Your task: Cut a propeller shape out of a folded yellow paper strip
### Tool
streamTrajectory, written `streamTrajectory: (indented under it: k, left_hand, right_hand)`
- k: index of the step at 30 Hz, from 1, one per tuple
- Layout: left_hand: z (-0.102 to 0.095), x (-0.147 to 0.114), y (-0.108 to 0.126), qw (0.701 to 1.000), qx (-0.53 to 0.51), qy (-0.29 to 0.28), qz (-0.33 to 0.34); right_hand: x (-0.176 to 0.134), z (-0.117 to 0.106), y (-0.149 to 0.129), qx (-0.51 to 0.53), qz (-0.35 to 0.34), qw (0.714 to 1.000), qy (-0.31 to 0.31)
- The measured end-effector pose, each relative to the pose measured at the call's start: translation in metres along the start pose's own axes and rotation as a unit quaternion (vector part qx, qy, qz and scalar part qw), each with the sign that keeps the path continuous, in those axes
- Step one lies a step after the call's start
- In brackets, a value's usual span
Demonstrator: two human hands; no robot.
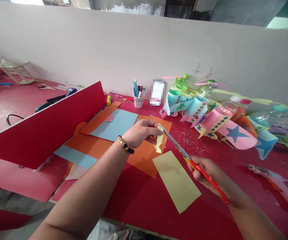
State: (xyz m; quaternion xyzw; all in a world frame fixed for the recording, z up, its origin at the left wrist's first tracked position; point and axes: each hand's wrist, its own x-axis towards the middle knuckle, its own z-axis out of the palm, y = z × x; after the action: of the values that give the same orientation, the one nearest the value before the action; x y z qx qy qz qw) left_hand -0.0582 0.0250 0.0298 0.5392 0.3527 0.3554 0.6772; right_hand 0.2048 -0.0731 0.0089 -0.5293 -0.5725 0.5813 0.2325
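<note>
My left hand [140,133] pinches a small pale yellow paper cut-out [159,142] above the orange sheets [144,156]. A dark bead bracelet circles that wrist. My right hand [205,171] grips red-handled scissors [184,154], whose blades reach up-left and meet the top of the yellow cut-out. Below the two hands a pale yellow paper strip [176,180] lies flat on the red table [139,200].
A light blue sheet [116,125] lies on the orange paper. A red divider board [46,126] stands at left. A cup of markers [138,95], a yellow glue stick [108,100], paper-wrapped bottle rockets [209,116] and a pink glue gun [276,181] sit on the table.
</note>
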Motion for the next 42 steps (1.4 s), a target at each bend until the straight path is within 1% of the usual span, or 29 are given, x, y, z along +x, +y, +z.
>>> streamTrajectory:
  k: [2, 5, 10, 12, 16, 17, 20, 23, 26, 31, 33, 35, 37, 39, 40, 42]
  left_hand:
    - [-0.002, 0.0, 0.001, 1.0, 0.012, -0.004, -0.007]
    - [-0.003, -0.001, 0.004, 0.999, 0.026, -0.007, -0.02]
    - [-0.005, -0.002, 0.007, 0.999, 0.036, -0.015, -0.037]
    - [-0.006, -0.003, 0.006, 0.999, 0.036, -0.021, -0.034]
    - [-0.007, -0.004, 0.006, 0.998, 0.038, -0.026, -0.037]
    - [-0.007, -0.004, 0.006, 0.998, 0.04, -0.028, -0.04]
    - [-0.009, -0.004, 0.007, 0.997, 0.05, -0.036, -0.045]
    - [-0.01, -0.003, 0.006, 0.996, 0.059, -0.047, -0.051]
    - [-0.011, -0.003, 0.005, 0.995, 0.065, -0.053, -0.057]
    - [-0.012, -0.003, 0.004, 0.995, 0.06, -0.053, -0.058]
    - [-0.012, -0.003, 0.005, 0.995, 0.064, -0.056, -0.058]
    - [-0.012, -0.004, 0.006, 0.994, 0.07, -0.06, -0.059]
    - [-0.012, -0.005, 0.007, 0.994, 0.07, -0.064, -0.06]
    - [-0.011, -0.005, 0.008, 0.994, 0.064, -0.064, -0.062]
    - [-0.01, -0.005, 0.008, 0.994, 0.058, -0.063, -0.064]
    - [-0.007, -0.004, 0.006, 0.995, 0.039, -0.058, -0.067]
  right_hand:
    - [0.003, -0.001, 0.001, 0.019, 0.012, 1.0, 0.009]
    - [0.006, -0.001, 0.0, 0.049, 0.05, 0.997, 0.01]
    - [0.005, -0.001, -0.005, 0.01, 0.059, 0.998, 0.013]
    - [0.002, -0.001, -0.006, -0.019, 0.04, 0.999, 0.01]
    - [-0.005, -0.002, -0.008, -0.072, -0.053, 0.996, 0.007]
    - [-0.006, -0.003, -0.009, -0.078, -0.062, 0.995, 0.001]
    - [-0.006, -0.004, -0.01, -0.093, -0.06, 0.994, -0.025]
    - [-0.004, -0.005, -0.011, -0.091, -0.046, 0.994, -0.04]
    - [-0.001, -0.006, -0.011, -0.063, -0.013, 0.997, -0.045]
    - [0.008, -0.009, -0.002, 0.007, 0.088, 0.996, -0.012]
    - [0.012, -0.012, 0.003, 0.023, 0.113, 0.993, -0.003]
    - [0.014, -0.014, 0.007, 0.022, 0.119, 0.993, -0.005]
    - [0.014, -0.016, 0.009, 0.013, 0.113, 0.993, -0.019]
    - [0.013, -0.015, 0.01, 0.005, 0.086, 0.996, -0.024]
    - [0.013, -0.014, 0.009, 0.003, 0.065, 0.998, -0.019]
    - [0.013, -0.011, 0.008, -0.011, 0.016, 1.0, 0.024]
